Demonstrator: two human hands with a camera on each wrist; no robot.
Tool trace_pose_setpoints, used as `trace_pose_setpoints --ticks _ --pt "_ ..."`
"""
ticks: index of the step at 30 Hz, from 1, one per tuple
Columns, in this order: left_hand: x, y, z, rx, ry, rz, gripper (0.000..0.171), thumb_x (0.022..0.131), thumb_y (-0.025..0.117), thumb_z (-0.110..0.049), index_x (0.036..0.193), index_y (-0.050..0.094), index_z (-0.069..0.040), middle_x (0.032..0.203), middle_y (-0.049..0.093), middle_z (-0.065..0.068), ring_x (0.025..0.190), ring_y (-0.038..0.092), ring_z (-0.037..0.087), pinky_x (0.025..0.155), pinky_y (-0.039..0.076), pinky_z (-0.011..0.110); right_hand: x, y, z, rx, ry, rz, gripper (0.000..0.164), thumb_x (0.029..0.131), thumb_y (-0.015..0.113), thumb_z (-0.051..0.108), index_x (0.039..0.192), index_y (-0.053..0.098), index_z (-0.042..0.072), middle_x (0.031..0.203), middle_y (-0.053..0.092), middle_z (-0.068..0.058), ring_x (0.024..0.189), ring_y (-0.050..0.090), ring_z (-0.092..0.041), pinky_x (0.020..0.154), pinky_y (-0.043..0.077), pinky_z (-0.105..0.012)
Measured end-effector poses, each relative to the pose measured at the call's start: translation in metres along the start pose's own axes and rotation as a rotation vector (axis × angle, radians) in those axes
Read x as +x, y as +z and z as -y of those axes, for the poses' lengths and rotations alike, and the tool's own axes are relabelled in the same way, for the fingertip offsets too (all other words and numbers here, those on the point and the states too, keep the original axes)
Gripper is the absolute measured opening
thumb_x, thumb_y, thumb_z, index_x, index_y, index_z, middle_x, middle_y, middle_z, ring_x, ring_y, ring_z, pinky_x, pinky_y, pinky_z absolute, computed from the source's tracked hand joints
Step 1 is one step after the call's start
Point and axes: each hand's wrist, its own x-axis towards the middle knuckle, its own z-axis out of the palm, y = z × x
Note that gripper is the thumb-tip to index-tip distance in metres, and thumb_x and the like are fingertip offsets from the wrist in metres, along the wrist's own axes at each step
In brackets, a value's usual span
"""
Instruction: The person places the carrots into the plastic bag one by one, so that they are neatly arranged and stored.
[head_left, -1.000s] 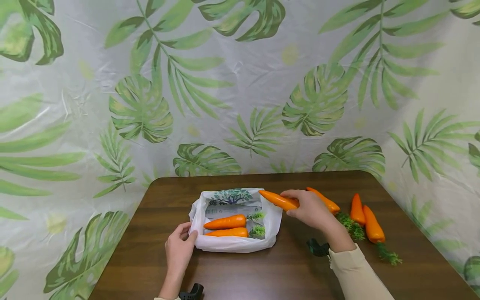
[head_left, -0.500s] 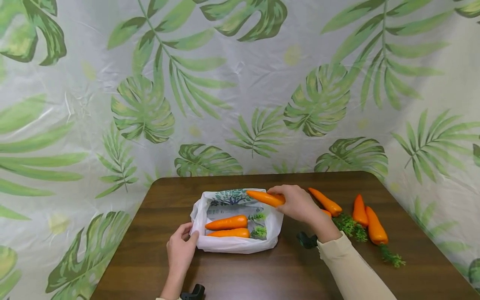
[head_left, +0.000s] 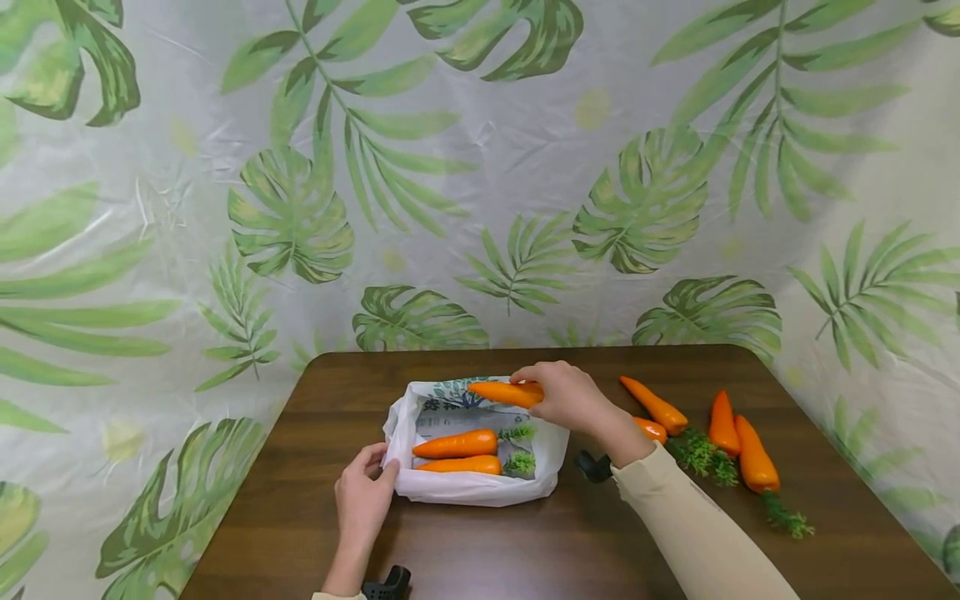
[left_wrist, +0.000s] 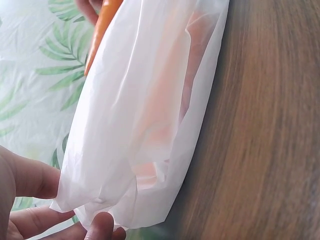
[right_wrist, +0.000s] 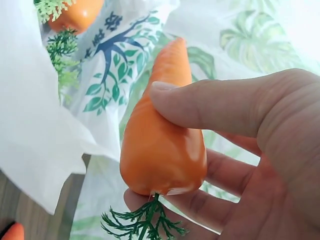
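Observation:
A white plastic bag (head_left: 480,490) printed with a green tree stands spread wide at mid-table. Two orange carrots (head_left: 456,443) with green tops lie side by side inside it. My left hand (head_left: 363,496) pinches the bag's left edge, thumb (left_wrist: 101,227) on one side of the film and fingers on the other. Above the bag's far right rim, my right hand (head_left: 564,398) grips another carrot (right_wrist: 162,145) round its thick end. That carrot's tip points left, and its leafy green top (right_wrist: 145,220) hangs below the fingers in the right wrist view.
Several more carrots lie on the right of the brown table (head_left: 480,550), among them one carrot (head_left: 654,404) at the back and one carrot (head_left: 756,457) nearest the right edge. A leaf-patterned sheet (head_left: 525,167) hangs behind the table.
My right hand has carried its carrot leftward from beside the bag to over its far right part. My left hand keeps its hold on the bag's edge.

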Motion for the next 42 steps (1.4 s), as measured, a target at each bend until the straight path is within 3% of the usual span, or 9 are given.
trace_pose_setpoints --ticks 14,19,32,42 --pt "-0.001 0.001 0.004 0.004 0.0 0.0 0.027 0.088 0.075 -0.011 0.114 0.074 -0.007 0.108 0.074 0.012 0.102 0.071 0.032 0.091 0.051 0.052 0.034 0.014 0.02 -0.05 -0.122 0.089 0.05 0.08 0.081 0.005 0.126 0.071 0.023 0.119 0.069 0.004 0.099 0.064 -0.02 0.07 0.054 -0.035" --pt "-0.001 0.001 0.003 0.004 -0.011 0.008 0.027 0.089 0.074 -0.012 0.115 0.073 -0.006 0.11 0.073 0.013 0.103 0.07 0.033 0.091 0.051 0.053 0.045 0.02 0.024 -0.047 -0.137 0.127 0.05 0.081 0.082 0.006 0.126 0.07 0.023 0.121 0.069 0.003 0.1 0.064 -0.02 0.074 0.054 -0.036" --pt "0.002 0.001 0.004 0.008 -0.006 0.006 0.027 0.089 0.074 -0.013 0.115 0.073 -0.007 0.11 0.073 0.013 0.103 0.07 0.032 0.092 0.051 0.052 0.068 0.044 0.027 -0.02 -0.177 0.228 0.049 0.083 0.079 0.007 0.127 0.07 0.024 0.125 0.067 0.002 0.099 0.061 -0.018 0.069 0.051 -0.033" --pt "0.003 0.001 0.005 0.008 -0.002 0.018 0.027 0.089 0.074 -0.013 0.116 0.073 -0.007 0.111 0.073 0.012 0.104 0.07 0.032 0.093 0.049 0.052 0.075 0.062 0.028 -0.032 -0.213 0.287 0.047 0.086 0.075 0.005 0.13 0.069 0.02 0.128 0.066 0.002 0.112 0.061 -0.018 0.09 0.052 -0.035"
